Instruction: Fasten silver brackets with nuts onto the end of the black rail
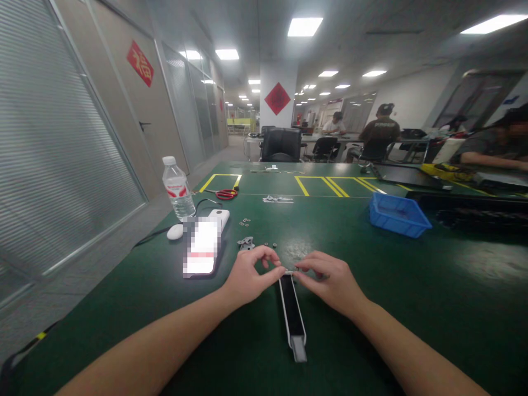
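A long narrow device (292,305) with a white rim and a dark inside lies on the green table, its grey tab towards me. My left hand (251,275) is at its far end, thumb and fingertips curled close to the left corner. Opposite it, my right hand (330,278) has thumb and fingers bent at the right corner of the same end. Whatever lies between the fingertips of either hand is too small to make out. Metal parts (246,243) and a few small rings (245,221) lie beyond my left hand.
Left of my hands are a lit phone (202,247), a white object (175,232) and a water bottle (178,190). Red-handled scissors (226,194) lie farther back. A blue tray (398,214) stands at the right. People sit beyond the table and at its right edge.
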{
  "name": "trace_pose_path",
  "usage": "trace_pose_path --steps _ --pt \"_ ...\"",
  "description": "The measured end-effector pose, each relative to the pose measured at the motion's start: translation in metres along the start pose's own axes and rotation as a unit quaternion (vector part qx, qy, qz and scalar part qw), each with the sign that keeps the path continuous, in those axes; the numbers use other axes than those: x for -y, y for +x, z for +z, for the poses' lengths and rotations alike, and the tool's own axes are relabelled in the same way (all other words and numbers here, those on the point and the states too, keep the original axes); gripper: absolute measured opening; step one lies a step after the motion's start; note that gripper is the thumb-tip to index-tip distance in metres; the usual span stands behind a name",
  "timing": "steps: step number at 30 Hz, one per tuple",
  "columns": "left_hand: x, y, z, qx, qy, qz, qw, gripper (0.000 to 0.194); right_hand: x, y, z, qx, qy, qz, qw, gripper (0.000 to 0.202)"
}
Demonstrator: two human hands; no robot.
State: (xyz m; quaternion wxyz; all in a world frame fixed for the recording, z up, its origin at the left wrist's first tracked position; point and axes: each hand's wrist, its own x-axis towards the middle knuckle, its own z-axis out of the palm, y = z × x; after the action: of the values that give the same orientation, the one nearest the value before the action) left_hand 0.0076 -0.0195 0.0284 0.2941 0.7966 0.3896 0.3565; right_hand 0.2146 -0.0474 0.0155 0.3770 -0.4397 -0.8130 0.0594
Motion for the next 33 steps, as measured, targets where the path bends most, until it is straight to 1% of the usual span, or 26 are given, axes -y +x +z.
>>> trace_pose_path --steps 3,5,7,10,15,20,27,33 --pt "0.003 0.002 -0.008 0.028 0.116 0.014 0.993 0.013 -0.015 0.000 -0.006 0.049 0.016 0.038 0.998 0.015" --pt "0.005 0.002 -0.010 0.052 0.161 0.012 0.986 0.011 -0.022 0.000 -0.007 0.082 0.019 0.057 0.995 0.014" --pt "0.007 0.002 -0.010 0.068 0.183 0.012 0.981 0.012 -0.025 0.000 -0.007 0.109 0.026 0.066 0.992 0.014" --pt "0.009 0.001 -0.008 0.076 0.192 0.021 0.978 0.012 -0.025 -0.001 -0.005 0.127 0.044 0.072 0.988 0.015" --pt "0.012 0.001 -0.006 0.061 0.193 0.043 0.978 0.010 -0.024 -0.001 -0.003 0.141 0.058 0.078 0.985 0.017" --pt "0.014 0.000 -0.005 0.058 0.189 0.053 0.979 0.009 -0.025 -0.001 -0.002 0.143 0.058 0.084 0.984 0.017" --pt "0.018 0.001 -0.004 0.065 0.187 0.060 0.978 0.008 -0.032 -0.004 0.003 0.150 0.067 0.090 0.982 0.020" --pt "0.021 0.000 -0.003 0.071 0.182 0.061 0.979 0.008 -0.029 -0.002 0.001 0.157 0.069 0.100 0.980 0.018"
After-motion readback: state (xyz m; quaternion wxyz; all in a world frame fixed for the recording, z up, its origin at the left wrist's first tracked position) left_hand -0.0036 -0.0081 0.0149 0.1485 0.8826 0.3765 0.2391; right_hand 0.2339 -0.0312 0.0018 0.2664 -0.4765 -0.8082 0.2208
